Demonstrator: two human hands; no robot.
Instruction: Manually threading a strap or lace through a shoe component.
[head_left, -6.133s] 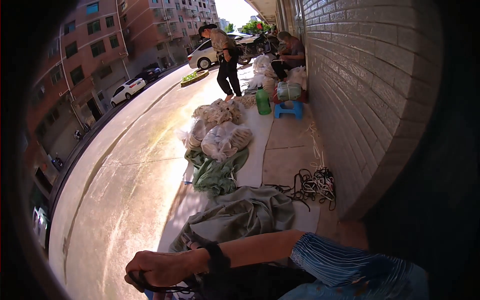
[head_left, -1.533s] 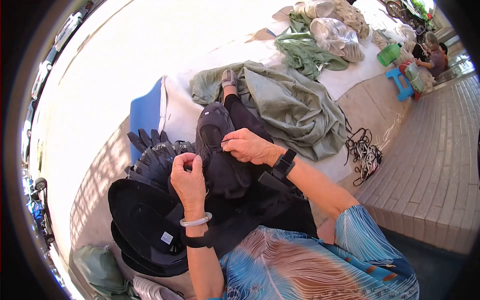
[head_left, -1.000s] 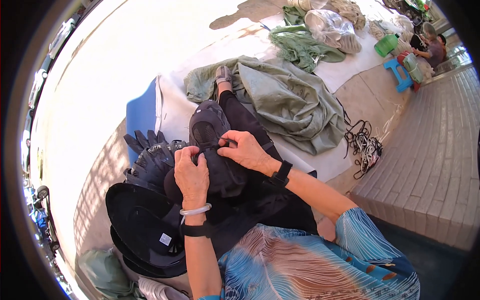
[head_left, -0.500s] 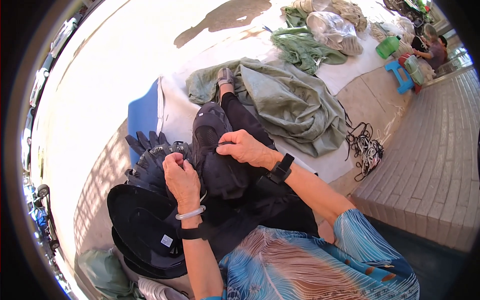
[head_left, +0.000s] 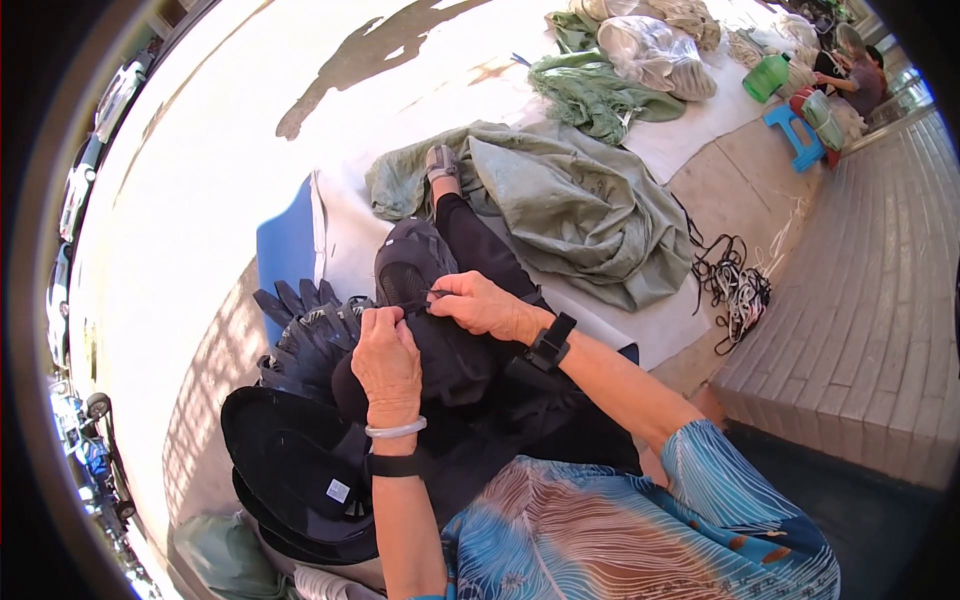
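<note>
Across my lap lies a black piece with a mesh panel (head_left: 405,262), shaped like a shoe upper. Above it, my right hand (head_left: 490,308) pinches a thin black lace between thumb and fingertips. My left hand (head_left: 388,362) is closed in a pinch at the piece's left side, close to the right fingertips; what it grips is too small to make out. Left of that hand, a fanned stack of similar black pieces (head_left: 305,335) rests in a row. Below the stack are shiny black curved shells (head_left: 280,440) with a white square label.
A grey-green cloth (head_left: 590,210) lies crumpled beyond my legs. Tangled black and white laces (head_left: 738,295) are on the ground to the right, beside a brick ledge (head_left: 860,330). Farther off are a blue stool (head_left: 795,138), a green bottle (head_left: 767,78), bundled sacks and a seated person.
My left hand has moved right and up onto the black piece, nearer my right hand. The right hand has shifted slightly left, its pinch kept. The whole view has tilted a little.
</note>
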